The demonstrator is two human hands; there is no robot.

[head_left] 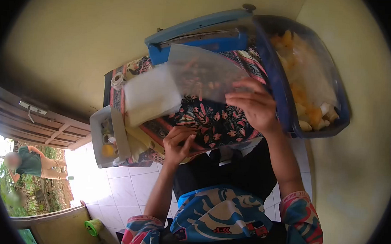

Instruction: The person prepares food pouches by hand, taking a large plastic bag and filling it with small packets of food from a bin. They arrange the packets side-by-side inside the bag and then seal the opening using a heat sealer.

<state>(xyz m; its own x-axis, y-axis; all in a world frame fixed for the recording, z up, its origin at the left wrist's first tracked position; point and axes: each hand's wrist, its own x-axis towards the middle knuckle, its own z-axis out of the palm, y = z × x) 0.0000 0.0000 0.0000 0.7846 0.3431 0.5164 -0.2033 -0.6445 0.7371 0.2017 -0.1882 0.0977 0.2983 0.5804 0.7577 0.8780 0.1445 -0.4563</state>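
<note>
My right hand (pixel 252 105) is over the table, its fingers closed at the right edge of a clear plastic bag (pixel 202 69). The bag is raised and fanned out toward the blue sealer, and the patterned cloth shows through it. My left hand (pixel 178 142) rests at the near edge of the patterned tablecloth (pixel 213 125), thumb apart from the fingers, with nothing seen in it. Beyond it lies a stack of whitish plastic bags (pixel 150 93). Behind the raised bag stands a blue bag sealer (pixel 200 34) with a long arm.
A dark blue tub (pixel 344 114) at the right holds plastic bags and yellowish and white pieces. At the left are a roll of tape (pixel 117 80) and a grey box (pixel 97 148) of small items. A person (pixel 32 162) stands outside the doorway. A green bucket (pixel 93 227) sits low left.
</note>
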